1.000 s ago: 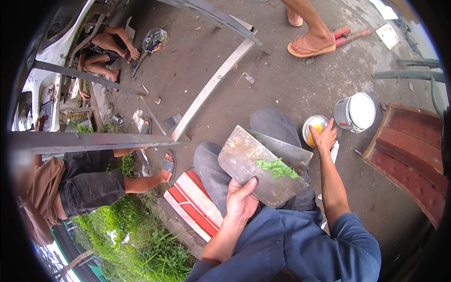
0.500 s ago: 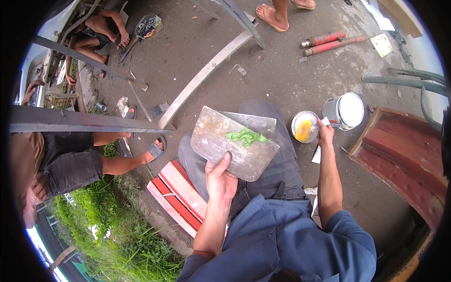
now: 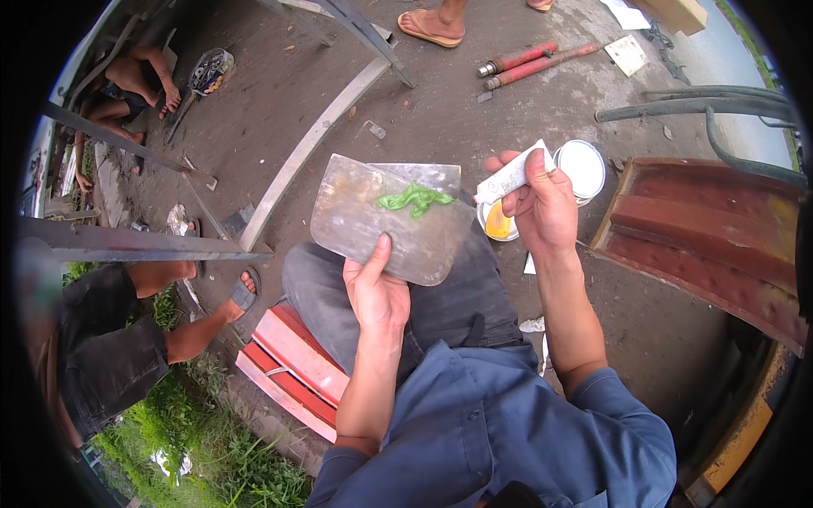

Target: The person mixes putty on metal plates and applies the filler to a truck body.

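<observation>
My left hand [image 3: 377, 296] grips two worn flat metal plates [image 3: 364, 229] over my lap, thumb on the front one, which carries a smear of green paste [image 3: 415, 200]. My right hand [image 3: 544, 203], to the right of the plates, is closed on a small white tube [image 3: 508, 178], held up at an angle. Behind it on the ground are a shallow round tin [image 3: 502, 229] with yellow material in it and a bucket with a white lid [image 3: 583, 169], both partly hidden by that hand.
A red metal panel [image 3: 711, 237] lies right; red-white slats [image 3: 292, 368] beside me. Steel bars [image 3: 135, 241] cross left and ahead, near another person's legs [image 3: 127, 347] and a crouching person [image 3: 140, 76]. Red cylinders [image 3: 529, 68] and sandaled feet [image 3: 432, 30] are at the top.
My right hand has come up from beside the tin, now holding the white tube. My left hand and the plates appear higher and further left; the whole view has shifted.
</observation>
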`<state>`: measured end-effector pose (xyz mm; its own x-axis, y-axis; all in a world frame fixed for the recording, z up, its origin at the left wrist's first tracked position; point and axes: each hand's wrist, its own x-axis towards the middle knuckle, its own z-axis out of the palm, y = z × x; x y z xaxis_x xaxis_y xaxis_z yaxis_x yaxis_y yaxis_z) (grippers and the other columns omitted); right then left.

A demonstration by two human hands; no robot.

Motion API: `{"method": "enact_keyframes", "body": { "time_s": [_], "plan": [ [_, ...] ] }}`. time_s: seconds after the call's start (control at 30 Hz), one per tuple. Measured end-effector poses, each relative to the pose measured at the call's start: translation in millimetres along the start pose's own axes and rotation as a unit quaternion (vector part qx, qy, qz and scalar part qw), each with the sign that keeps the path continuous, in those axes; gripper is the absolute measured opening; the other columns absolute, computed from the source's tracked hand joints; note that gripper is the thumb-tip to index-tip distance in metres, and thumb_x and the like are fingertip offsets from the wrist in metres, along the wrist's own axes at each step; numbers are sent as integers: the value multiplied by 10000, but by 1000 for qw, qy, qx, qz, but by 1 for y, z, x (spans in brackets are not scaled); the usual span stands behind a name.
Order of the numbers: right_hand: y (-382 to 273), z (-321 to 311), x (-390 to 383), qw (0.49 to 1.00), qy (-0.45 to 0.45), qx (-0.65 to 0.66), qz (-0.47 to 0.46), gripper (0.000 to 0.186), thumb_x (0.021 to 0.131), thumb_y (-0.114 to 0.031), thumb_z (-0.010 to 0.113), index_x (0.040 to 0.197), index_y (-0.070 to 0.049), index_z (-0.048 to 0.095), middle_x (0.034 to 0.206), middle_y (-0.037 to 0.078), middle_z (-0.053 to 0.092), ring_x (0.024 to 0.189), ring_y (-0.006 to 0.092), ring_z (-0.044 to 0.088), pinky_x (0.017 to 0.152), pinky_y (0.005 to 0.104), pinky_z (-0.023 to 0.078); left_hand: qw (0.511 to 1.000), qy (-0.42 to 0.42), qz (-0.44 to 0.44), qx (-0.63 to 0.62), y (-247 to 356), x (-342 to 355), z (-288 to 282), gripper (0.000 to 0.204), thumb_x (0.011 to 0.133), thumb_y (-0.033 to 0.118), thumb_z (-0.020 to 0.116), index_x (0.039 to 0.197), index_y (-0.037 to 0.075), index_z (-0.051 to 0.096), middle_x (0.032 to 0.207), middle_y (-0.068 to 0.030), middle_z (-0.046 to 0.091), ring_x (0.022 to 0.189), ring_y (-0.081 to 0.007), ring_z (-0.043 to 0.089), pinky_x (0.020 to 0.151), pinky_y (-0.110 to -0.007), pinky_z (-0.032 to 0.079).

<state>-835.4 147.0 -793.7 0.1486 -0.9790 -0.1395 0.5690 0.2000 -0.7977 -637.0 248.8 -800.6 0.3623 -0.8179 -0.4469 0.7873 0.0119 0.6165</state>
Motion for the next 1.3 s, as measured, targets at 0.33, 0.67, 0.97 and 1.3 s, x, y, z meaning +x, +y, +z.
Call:
{"method": "enact_keyframes", "body": {
  "time_s": [0.33,0.67,0.97,1.3],
  "plan": [
    [-7,2,-18,999,16,-33,-18,333,989,-202,582,1162,82,586,1029,216,699,720,160,695,653,282,583,999,-14,34,-24,-1,-5,14,366,928,-11,595,1287,10,525,1260,-119,599,1154,-223,588,981,-380,494],
    [2,2,-21,993,36,-43,-107,191,991,-118,558,1095,33,611,1060,226,681,726,169,681,712,324,600,999,-9,33,-40,-6,-5,15,356,924,-14,602,1274,11,535,1254,-112,603,1139,-217,593,974,-370,490],
    [-12,10,-28,998,7,7,-60,191,988,-93,546,1131,24,596,1135,256,653,872,233,721,753,330,620,998,-21,43,-48,-3,-3,19,346,924,-13,604,1264,13,542,1244,-109,606,1133,-218,594,977,-372,487],
    [-3,17,-23,998,-21,6,-58,224,967,-133,606,1129,19,635,1098,208,682,797,172,706,725,290,600,997,-14,44,-61,0,-3,21,359,921,-11,609,1273,13,541,1251,-109,604,1143,-214,589,983,-376,482]
  ]
}}
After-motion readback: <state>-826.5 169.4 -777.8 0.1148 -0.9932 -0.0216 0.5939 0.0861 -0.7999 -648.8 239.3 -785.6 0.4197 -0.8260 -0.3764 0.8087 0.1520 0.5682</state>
